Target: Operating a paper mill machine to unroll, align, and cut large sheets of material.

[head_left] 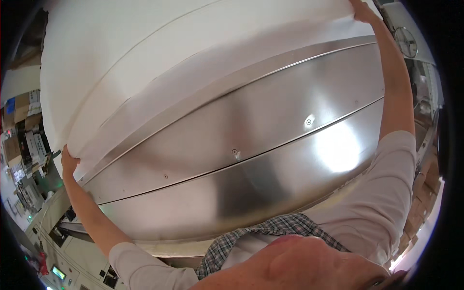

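A wide white sheet (159, 63), which could be cloth or paper, spreads across the upper part of the head view. Its near edge lies along the top of a brushed metal panel (203, 145), with a few soft ripples in it. Far out at the left, my left hand (71, 162) is closed on the sheet's near left corner, fingers curled over the edge. My right arm reaches far forward, where my right hand (363, 12) grips the sheet's right edge. The undersides of both hands' grips are hidden.
Screws dot the metal panel in front of my body. At lower left are machine control panels with a lit green display (58, 273). Stacked boxes (21, 108) stand at far left. A spoked handwheel (406, 42) is at upper right, with brown cartons (421, 208) below it.
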Action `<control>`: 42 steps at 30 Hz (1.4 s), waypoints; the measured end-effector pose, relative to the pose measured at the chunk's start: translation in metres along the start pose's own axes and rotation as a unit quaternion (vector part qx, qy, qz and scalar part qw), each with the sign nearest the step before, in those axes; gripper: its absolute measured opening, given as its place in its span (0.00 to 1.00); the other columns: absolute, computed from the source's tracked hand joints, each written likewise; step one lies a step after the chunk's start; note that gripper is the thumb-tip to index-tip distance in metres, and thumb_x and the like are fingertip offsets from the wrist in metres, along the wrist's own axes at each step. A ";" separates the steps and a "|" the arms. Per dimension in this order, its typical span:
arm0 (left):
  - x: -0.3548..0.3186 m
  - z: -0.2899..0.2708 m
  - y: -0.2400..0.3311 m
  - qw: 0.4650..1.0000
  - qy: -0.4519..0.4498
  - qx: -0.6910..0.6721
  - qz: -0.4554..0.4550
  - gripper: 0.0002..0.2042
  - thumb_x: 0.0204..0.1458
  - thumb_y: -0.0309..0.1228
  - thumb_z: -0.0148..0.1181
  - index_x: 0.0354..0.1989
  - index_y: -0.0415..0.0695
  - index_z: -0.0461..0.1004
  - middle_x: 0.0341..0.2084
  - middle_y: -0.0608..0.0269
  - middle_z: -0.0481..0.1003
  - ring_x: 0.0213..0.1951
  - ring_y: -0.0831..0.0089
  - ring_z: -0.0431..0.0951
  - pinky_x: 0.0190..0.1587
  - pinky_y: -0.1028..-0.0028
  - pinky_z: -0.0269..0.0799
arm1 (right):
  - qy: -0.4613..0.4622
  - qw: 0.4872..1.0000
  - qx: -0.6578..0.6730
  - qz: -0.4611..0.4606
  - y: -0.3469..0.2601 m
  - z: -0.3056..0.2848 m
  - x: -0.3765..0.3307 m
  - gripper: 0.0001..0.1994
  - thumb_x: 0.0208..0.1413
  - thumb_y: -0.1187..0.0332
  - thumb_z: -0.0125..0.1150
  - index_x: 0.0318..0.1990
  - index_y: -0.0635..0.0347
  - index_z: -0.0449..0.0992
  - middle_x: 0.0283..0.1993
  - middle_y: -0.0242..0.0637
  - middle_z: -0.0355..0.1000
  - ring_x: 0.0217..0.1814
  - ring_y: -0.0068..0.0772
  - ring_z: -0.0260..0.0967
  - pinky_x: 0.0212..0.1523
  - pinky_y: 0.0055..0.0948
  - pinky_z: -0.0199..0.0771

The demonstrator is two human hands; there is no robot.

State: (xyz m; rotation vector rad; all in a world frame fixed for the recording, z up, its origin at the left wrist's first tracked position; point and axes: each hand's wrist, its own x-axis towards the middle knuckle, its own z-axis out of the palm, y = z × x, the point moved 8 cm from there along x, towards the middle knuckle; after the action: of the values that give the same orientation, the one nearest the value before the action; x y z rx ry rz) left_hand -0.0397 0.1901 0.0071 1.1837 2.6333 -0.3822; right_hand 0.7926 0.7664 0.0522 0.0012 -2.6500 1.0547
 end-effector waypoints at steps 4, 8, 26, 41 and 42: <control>-0.019 -0.017 -0.009 0.993 0.116 -0.019 0.031 0.35 0.23 0.21 0.63 0.49 0.46 0.61 0.44 0.51 0.67 0.49 0.52 0.65 0.48 0.61 0.62 | -0.037 0.736 -0.435 0.517 0.004 0.004 0.010 0.28 0.35 0.70 0.62 0.51 0.42 0.66 0.53 0.33 0.62 0.59 0.40 0.53 0.55 0.46 0.52; -0.019 -0.018 -0.008 0.981 0.185 0.022 0.049 0.34 0.25 0.22 0.64 0.49 0.46 0.61 0.45 0.52 0.67 0.49 0.53 0.64 0.50 0.62 0.61 | 0.031 0.746 -0.432 0.505 0.025 -0.026 -0.045 0.34 0.31 0.65 0.65 0.53 0.48 0.62 0.56 0.38 0.59 0.62 0.46 0.48 0.59 0.47 0.48; -0.255 -0.137 -0.087 0.919 0.378 -0.079 0.072 0.27 0.31 0.24 0.63 0.46 0.43 0.67 0.43 0.51 0.69 0.47 0.51 0.66 0.48 0.61 0.62 | 0.159 0.748 -0.527 0.371 -0.234 -0.034 -0.162 0.23 0.42 0.78 0.49 0.51 0.55 0.63 0.53 0.45 0.61 0.56 0.50 0.56 0.53 0.39 0.60; -0.442 0.068 -0.092 0.970 0.245 -0.008 -0.005 0.27 0.30 0.25 0.60 0.46 0.48 0.65 0.47 0.57 0.66 0.50 0.57 0.63 0.55 0.59 0.50 | 0.052 0.794 -0.462 0.392 -0.303 0.170 -0.312 0.26 0.41 0.81 0.48 0.52 0.50 0.63 0.54 0.46 0.58 0.59 0.47 0.52 0.57 0.43 0.50; -0.443 0.074 -0.094 0.970 0.245 -0.008 -0.006 0.27 0.30 0.25 0.60 0.46 0.48 0.65 0.47 0.57 0.66 0.50 0.57 0.63 0.55 0.59 0.50 | 0.052 0.794 -0.462 0.392 -0.307 0.175 -0.311 0.26 0.41 0.81 0.48 0.52 0.50 0.63 0.54 0.46 0.58 0.59 0.47 0.52 0.57 0.43 0.50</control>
State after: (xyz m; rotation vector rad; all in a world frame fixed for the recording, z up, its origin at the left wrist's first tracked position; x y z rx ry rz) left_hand 0.1838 -0.2025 0.0881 1.4091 3.0441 -0.0722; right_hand 1.0767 0.3913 0.0551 -1.3824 -2.7670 -0.2409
